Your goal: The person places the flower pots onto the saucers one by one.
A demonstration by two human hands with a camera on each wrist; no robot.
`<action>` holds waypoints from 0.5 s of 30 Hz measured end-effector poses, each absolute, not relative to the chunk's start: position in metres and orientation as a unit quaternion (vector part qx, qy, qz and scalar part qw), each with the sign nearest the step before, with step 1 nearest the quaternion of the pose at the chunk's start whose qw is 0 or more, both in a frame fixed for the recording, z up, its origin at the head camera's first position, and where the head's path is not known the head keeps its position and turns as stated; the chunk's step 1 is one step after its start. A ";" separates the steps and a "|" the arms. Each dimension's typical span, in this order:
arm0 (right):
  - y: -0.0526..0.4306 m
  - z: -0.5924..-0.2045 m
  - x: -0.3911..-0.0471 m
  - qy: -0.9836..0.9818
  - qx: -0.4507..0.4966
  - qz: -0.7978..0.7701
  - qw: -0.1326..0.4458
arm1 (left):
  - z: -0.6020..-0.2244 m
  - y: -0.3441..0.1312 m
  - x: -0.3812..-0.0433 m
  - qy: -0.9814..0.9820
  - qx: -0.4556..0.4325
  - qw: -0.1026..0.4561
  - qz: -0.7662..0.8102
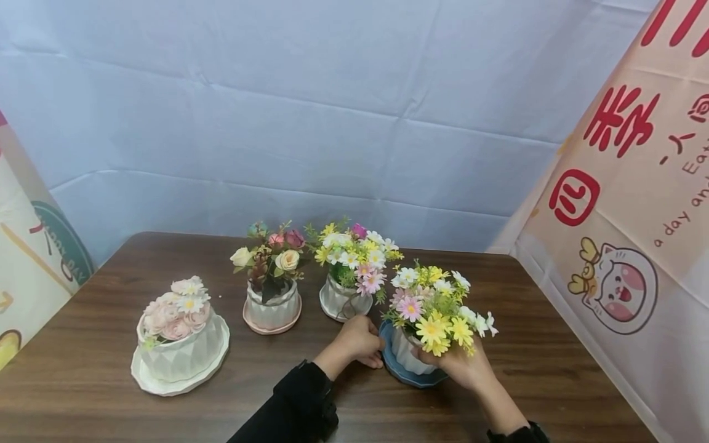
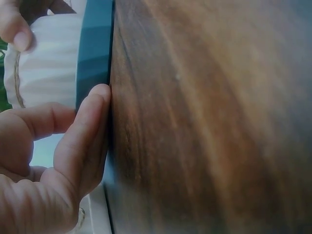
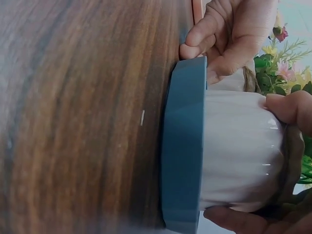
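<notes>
A white ribbed pot full of yellow, white and pink daisies stands upright on a blue saucer at the table's right. My right hand grips this pot from its right side, partly hidden under the blooms. In the right wrist view, its thumb and fingers spread around the pot wall. At the saucer's left edge, my left hand pinches the rim. The left wrist view has the fingers low against the blue side, close over the tabletop.
Left of my hands stand three more potted arrangements: mixed daisies on a white saucer, roses on a pink saucer, and pale pink flowers on a scalloped white plate. Cloth hangs behind the wooden table.
</notes>
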State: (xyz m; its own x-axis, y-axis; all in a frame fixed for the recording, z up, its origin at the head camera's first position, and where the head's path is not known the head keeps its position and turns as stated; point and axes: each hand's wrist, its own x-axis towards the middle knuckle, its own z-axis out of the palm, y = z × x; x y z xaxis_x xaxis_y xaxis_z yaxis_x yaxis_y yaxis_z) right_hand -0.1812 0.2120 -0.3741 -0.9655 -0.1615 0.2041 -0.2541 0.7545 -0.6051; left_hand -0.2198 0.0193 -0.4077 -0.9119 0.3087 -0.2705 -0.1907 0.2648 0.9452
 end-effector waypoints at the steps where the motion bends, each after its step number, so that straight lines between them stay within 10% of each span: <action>1: 0.212 -0.375 -0.181 -0.933 0.108 0.335 0.069 | -0.408 0.019 -0.220 0.768 0.038 0.207 0.605; 15: 0.213 -0.376 -0.181 -0.930 0.114 0.341 0.070 | -0.406 0.020 -0.221 0.772 0.041 0.208 0.600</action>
State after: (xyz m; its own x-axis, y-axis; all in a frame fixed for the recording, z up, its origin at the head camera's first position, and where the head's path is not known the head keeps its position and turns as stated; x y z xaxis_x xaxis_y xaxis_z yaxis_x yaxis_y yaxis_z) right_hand -0.1813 0.2129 -0.3760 -0.9640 -0.1646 0.2089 -0.2605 0.7415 -0.6183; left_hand -0.2212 0.0196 -0.4060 -0.9103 0.3127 -0.2713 -0.1857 0.2772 0.9427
